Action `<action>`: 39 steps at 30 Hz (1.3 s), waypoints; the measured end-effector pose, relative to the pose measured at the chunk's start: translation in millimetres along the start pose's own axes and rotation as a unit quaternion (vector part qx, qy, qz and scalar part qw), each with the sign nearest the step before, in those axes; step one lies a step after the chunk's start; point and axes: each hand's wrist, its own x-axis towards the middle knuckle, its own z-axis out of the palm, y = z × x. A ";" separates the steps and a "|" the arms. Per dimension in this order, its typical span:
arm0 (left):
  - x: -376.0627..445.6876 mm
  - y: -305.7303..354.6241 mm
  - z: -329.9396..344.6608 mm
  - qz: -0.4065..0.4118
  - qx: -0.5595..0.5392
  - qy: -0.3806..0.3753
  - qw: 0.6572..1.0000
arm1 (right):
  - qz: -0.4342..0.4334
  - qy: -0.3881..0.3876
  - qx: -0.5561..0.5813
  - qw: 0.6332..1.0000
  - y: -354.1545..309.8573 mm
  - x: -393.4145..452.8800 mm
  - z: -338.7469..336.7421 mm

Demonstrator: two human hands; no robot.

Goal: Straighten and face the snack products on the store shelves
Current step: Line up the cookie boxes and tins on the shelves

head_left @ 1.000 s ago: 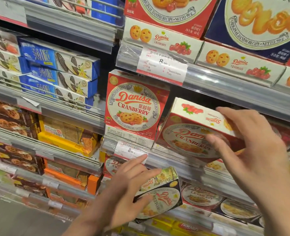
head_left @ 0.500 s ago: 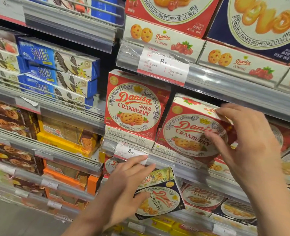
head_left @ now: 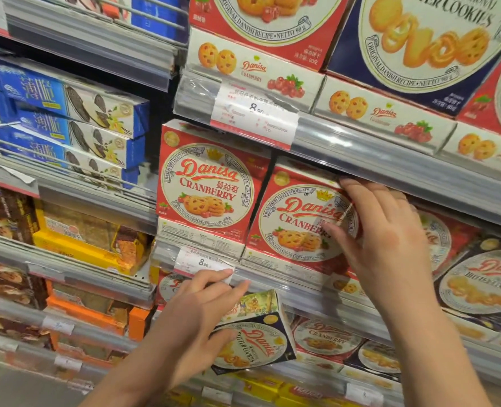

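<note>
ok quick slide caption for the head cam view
Right hand stands a red Danisa cranberry box upright on the shelf while left hand holds a navy butter cookie box.

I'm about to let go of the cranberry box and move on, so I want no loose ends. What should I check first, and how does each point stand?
1. Right-hand cranberry box front faces out: ok, logo readable.
2. That box stands square beside the left cranberry box: not ok, it is tilted, its top leaning away from its neighbour.
3. Right hand controls the box: ok, fingers on its top edge, thumb on its face.
4. Left hand has the dark blue butter cookie box: ok, gripped, but tilted and not shelved.
5. Price tag in the rail: ok, readable.
6. Depth behind the tilted box: cannot tell.
</note>
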 end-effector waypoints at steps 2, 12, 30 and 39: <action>1.0 0.7 0.7 0.006 0.004 0.011 1.000 | 0.002 0.004 -0.003 1.000 -0.2 -0.5 1.2; 0.7 5.5 -0.5 -0.007 -0.008 0.001 1.000 | -0.015 0.001 -0.017 1.000 1.7 -1.5 0.1; 13.7 63.2 -15.8 -0.008 -0.192 0.023 0.981 | 0.203 -0.103 0.263 0.937 9.9 -146.4 7.0; 26.8 133.6 21.4 0.007 -0.281 0.021 0.960 | 0.227 -0.160 0.326 0.904 64.7 -194.6 -25.0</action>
